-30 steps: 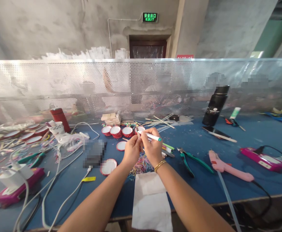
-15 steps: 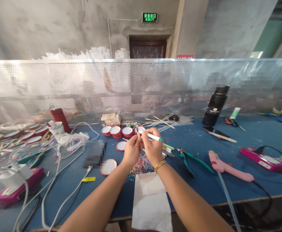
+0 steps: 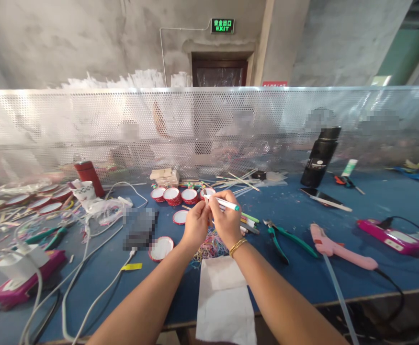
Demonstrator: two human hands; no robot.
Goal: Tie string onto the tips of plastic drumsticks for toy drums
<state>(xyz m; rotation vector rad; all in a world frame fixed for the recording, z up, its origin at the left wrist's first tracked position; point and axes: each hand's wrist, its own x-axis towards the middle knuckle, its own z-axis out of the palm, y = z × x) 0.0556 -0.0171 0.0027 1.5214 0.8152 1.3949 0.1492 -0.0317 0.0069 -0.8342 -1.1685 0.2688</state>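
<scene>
My right hand (image 3: 226,214) is closed around a white marker (image 3: 227,203) with a green end, its other end pointing left toward my left hand. Fingers of my left hand (image 3: 196,221) are pinched on something small that I cannot make out. The two hands almost touch, above a heap of colored strings (image 3: 211,247). Just behind them stand stacks of red-rimmed white discs (image 3: 172,194), and a single disc (image 3: 161,248) lies to the left. More markers (image 3: 249,219) lie right of my right hand.
Green-handled pliers (image 3: 279,242), a pink glue gun (image 3: 338,249) and a black bottle (image 3: 320,158) are at the right. A phone (image 3: 141,229), cables and a red bottle (image 3: 89,176) are at the left. White cloth (image 3: 225,302) hangs over the front edge. A perforated metal screen (image 3: 123,124) runs along the back.
The marker in my right hand has shifted slightly, its green end moving a little left and down. Both hands stay in nearly the same place; the table things have not moved.
</scene>
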